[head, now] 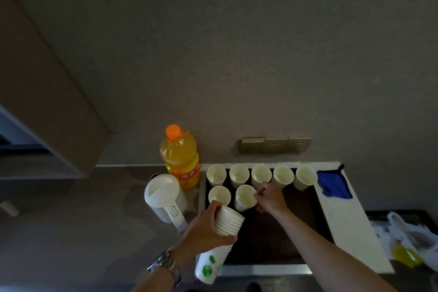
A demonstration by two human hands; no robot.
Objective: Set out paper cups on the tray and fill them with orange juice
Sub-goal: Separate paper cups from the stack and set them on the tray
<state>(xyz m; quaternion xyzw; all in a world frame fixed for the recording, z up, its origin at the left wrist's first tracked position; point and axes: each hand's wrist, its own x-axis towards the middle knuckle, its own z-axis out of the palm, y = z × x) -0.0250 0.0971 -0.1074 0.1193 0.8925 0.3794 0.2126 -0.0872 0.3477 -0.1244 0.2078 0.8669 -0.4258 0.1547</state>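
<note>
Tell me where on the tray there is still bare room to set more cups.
The tray is bare right of the second-row cup that the right hand holds, below the back row. Its whole near half, down to the front rim, is bare too. The far left corner is crowded, and the left hand holds the cup stack there.

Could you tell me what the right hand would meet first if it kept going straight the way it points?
Probably the third cup in the far row, just beyond the right hand; depth is unclear.
</note>
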